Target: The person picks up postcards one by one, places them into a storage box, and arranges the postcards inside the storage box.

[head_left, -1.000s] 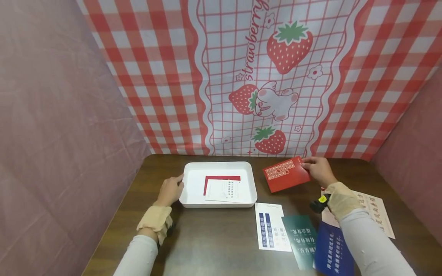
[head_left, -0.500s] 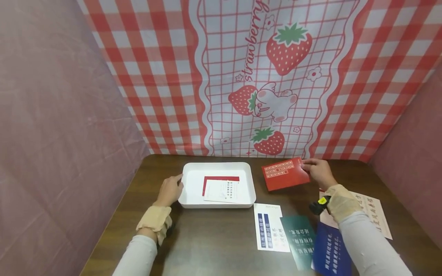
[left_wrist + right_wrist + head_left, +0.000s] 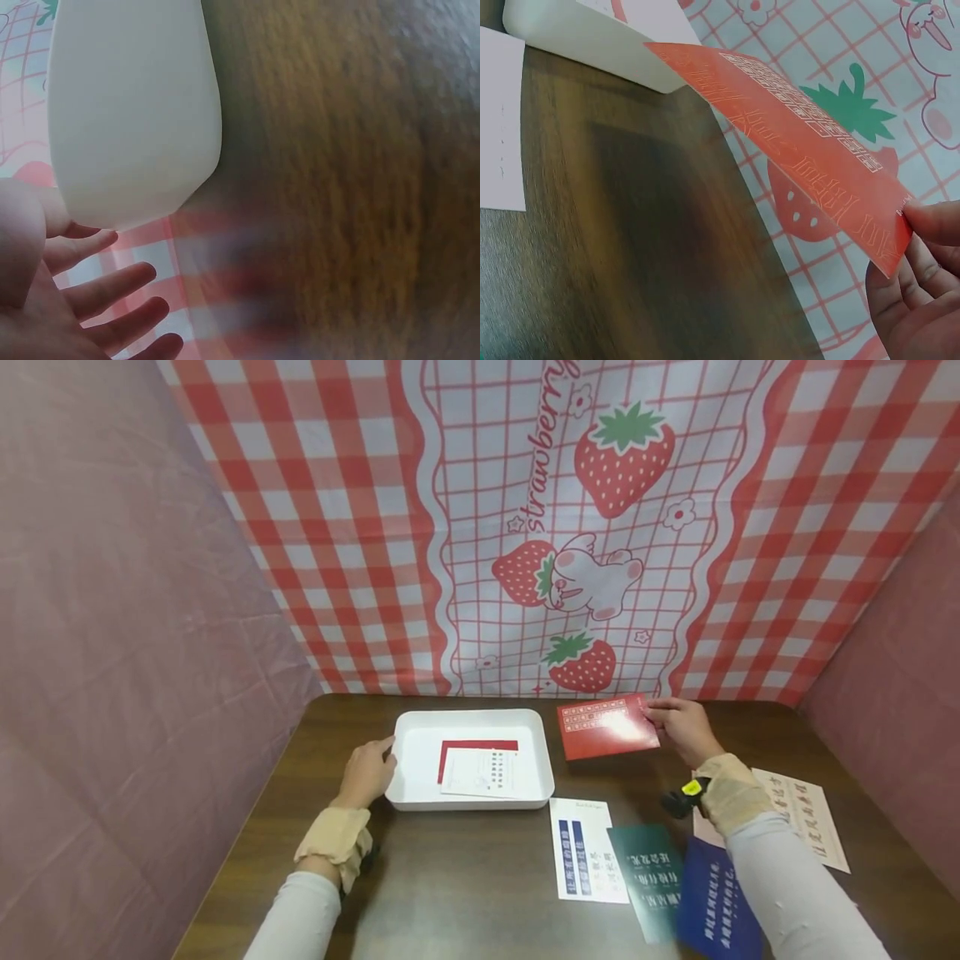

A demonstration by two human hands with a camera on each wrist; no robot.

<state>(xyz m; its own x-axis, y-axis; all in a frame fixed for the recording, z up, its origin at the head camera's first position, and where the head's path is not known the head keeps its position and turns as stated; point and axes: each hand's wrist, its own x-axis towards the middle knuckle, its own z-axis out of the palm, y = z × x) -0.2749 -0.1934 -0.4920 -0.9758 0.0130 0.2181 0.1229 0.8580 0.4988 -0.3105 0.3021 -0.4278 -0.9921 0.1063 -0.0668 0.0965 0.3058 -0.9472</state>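
Note:
In the head view my right hand (image 3: pixel 682 727) pinches a red card (image 3: pixel 607 731) by its right end, thumb on one face and fingers behind. The right wrist view shows the red card (image 3: pixel 780 142) tilted above the table, with pale printed characters. My left hand (image 3: pixel 367 772) touches the left side of a shallow white tray (image 3: pixel 471 802); its fingers look spread and fairly straight in the left wrist view. Inside the tray lie a white printed card (image 3: pixel 480 772) and, partly beneath it, a dark red card (image 3: pixel 480 744).
Right of the tray lie a white-and-blue card (image 3: pixel 588 852), a green card (image 3: pixel 645 881) and a blue card (image 3: pixel 716 902), partly overlapping. Cream-coloured cards (image 3: pixel 810 818) lie partly hidden under the right forearm. A strawberry-print cloth (image 3: pixel 360 527) hangs behind the wooden table (image 3: pixel 442 885).
My right hand has moved the red card slightly left and up in the head view, and glare now shows on it. The left hand stays at the tray's side.

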